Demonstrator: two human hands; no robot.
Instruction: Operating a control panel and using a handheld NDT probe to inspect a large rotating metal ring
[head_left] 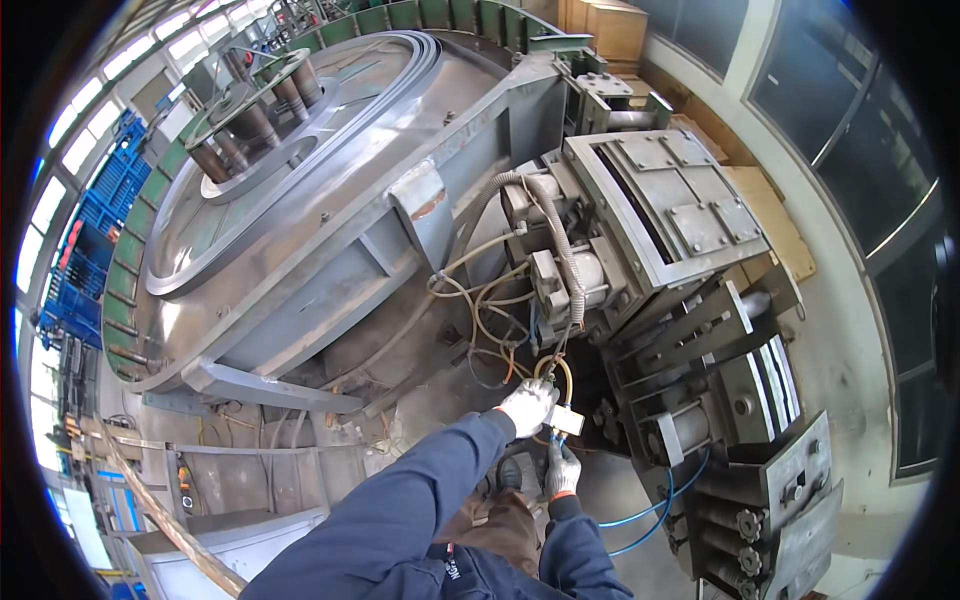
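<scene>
My left hand (528, 407), in a white work glove, is closed around one end of a small pale rectangular block (567, 419) with hoses at it. Below the block, my right hand (563, 472), also gloved, has its fingers drawn together at a small blue hose fitting (559, 437) on the block's underside. My fingers partly cover that fitting. A yellowish hose (568, 380) loops above the block. On the right, a blue hose (640, 538) curves from behind my right forearm toward the machine.
A large round metal table (400, 150) with a grey frame fills the far left. Steel clamping units with cylinders (685, 425) stand close on my right. A ribbed conduit (560, 235) and loose hoses (480, 300) hang ahead. A wooden pole (170, 520) leans at lower left.
</scene>
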